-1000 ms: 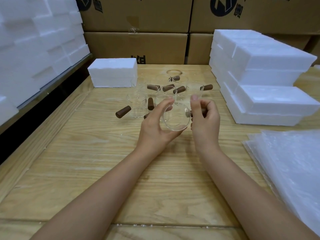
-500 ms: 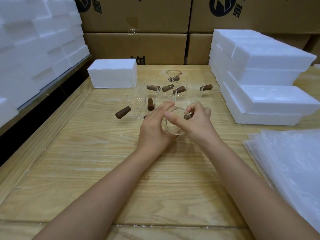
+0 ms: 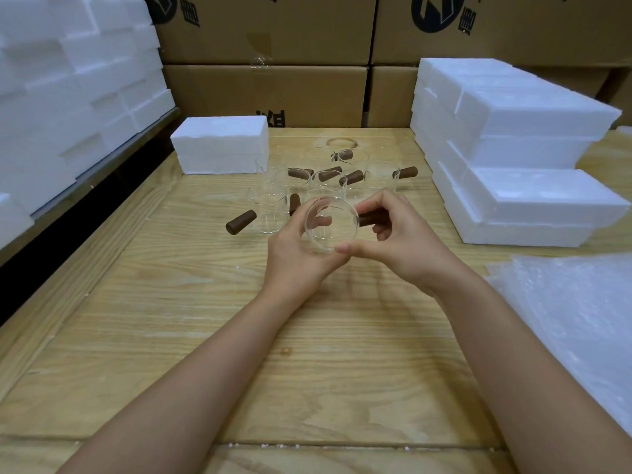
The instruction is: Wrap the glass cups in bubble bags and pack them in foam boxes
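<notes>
A clear glass cup (image 3: 330, 224) with a brown wooden handle is held above the table, its mouth tilted toward me. My left hand (image 3: 301, 254) cups it from the left and below. My right hand (image 3: 396, 241) grips it from the right, thumb under the rim, fingers around the handle. Behind them several more glass cups (image 3: 270, 208) with brown handles stand on the wooden table (image 3: 205, 336). A stack of bubble bags (image 3: 581, 319) lies at the right. One white foam box (image 3: 220, 145) sits at the back left.
Stacks of white foam boxes (image 3: 519, 159) line the right side, and more foam (image 3: 68, 90) is piled along the left. Cardboard cartons (image 3: 273, 80) form a wall behind the table. A dark gap (image 3: 68, 227) runs along the table's left edge.
The cup has been turned in my hands. My right hand shifted its grip, with the thumb now under the rim and the fingers on the handle.
</notes>
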A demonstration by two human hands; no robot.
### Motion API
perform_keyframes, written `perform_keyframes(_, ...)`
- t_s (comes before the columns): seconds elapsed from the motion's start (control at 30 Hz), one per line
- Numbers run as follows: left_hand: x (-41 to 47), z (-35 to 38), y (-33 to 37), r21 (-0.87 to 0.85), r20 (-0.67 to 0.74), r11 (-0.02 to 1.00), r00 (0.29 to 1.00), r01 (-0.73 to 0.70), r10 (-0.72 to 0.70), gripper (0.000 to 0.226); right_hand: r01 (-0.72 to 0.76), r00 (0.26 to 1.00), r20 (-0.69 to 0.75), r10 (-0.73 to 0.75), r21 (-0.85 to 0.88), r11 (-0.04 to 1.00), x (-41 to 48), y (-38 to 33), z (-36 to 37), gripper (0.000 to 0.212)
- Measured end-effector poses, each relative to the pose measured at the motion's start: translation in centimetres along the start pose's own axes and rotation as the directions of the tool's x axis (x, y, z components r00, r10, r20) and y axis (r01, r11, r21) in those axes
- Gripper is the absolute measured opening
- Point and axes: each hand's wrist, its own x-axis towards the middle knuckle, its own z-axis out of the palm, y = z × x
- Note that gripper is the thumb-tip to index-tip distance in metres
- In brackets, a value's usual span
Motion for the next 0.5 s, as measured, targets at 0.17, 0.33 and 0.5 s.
perform_keyframes(0.17, 0.0, 0.1, -0.3, 0.022, -0.012, 1.000, 1.000, -0.016, 0.016, 0.063, -0.035, 0.999, -0.003, 0.037, 0.253, 0.967, 0.1, 0.4, -0.2, 0.033)
perform_keyframes(0.33, 0.0, 0.2, -0.5, 0.113, -0.010, 0.991, 0.997, -0.076, 0.078, 0.070, -0.074, 0.989, -0.100, 0.113, 0.331, 0.941, 0.4, 0.6, 0.2, 0.023)
perform_keyframes(0.5, -0.3, 0.5, -0.2, 0.238, 0.027, 0.957, 0.986, -0.165, 0.163, 0.072, -0.153, 0.939, -0.226, 0.258, 0.396, 0.905, 0.6, 0.8, 1.5, 0.036)
